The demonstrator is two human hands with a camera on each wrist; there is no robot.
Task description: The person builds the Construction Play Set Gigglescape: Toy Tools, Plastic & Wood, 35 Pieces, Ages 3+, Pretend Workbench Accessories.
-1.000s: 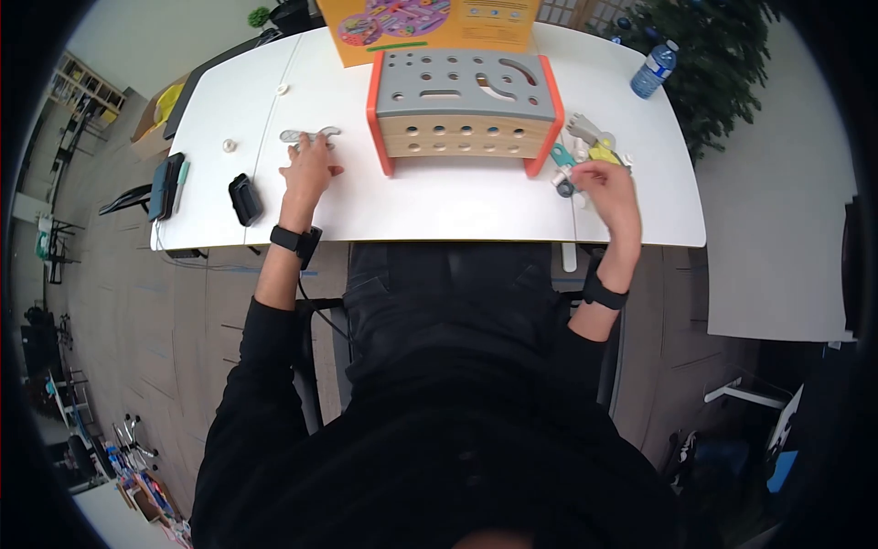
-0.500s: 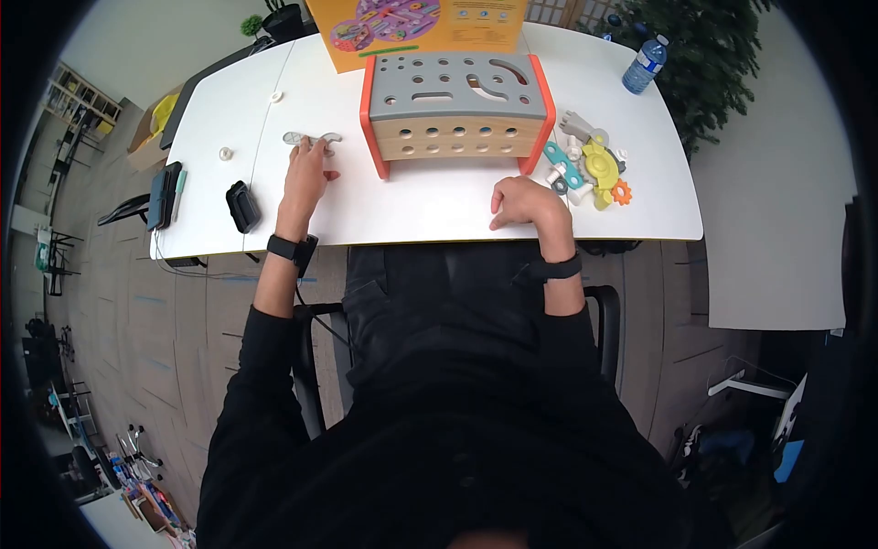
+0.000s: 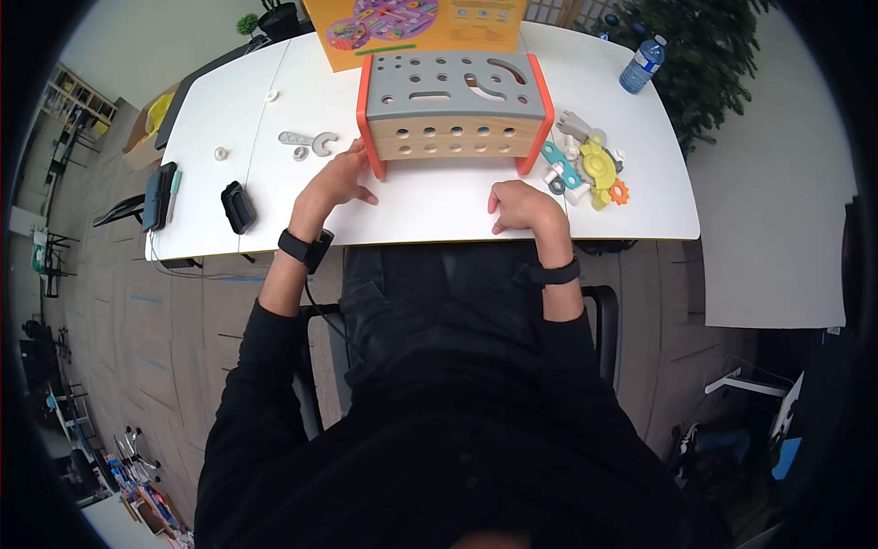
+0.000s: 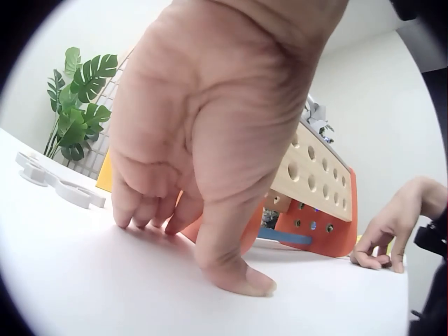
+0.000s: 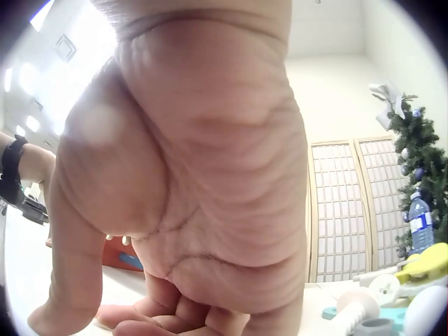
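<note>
A toy workbench (image 3: 457,101) with a grey perforated top, wooden front and red-orange sides stands on the white table. The left hand (image 3: 340,179) rests on its fingertips beside the bench's left leg; in the left wrist view this hand (image 4: 203,133) has its thumb spread and holds nothing. In front of the bench's right leg, the right hand (image 3: 526,209) rests on the table with relaxed, bent fingers, empty. The palm of the right hand (image 5: 203,175) fills the right wrist view. Left of the left hand lie a grey wrench (image 3: 309,141) and a small white piece (image 3: 300,154).
Several toy parts, among them a yellow piece (image 3: 599,166), a teal strip (image 3: 560,165) and an orange gear (image 3: 619,191), lie at the right. A bottle (image 3: 642,65), a yellow box (image 3: 430,29), a black case (image 3: 239,208) and a phone-like object (image 3: 159,197) surround the work area.
The left hand has left the wrench and moved right to the bench's left leg. Earlier the right hand moved from the toy parts to the table in front of the bench; since then it has barely moved.
</note>
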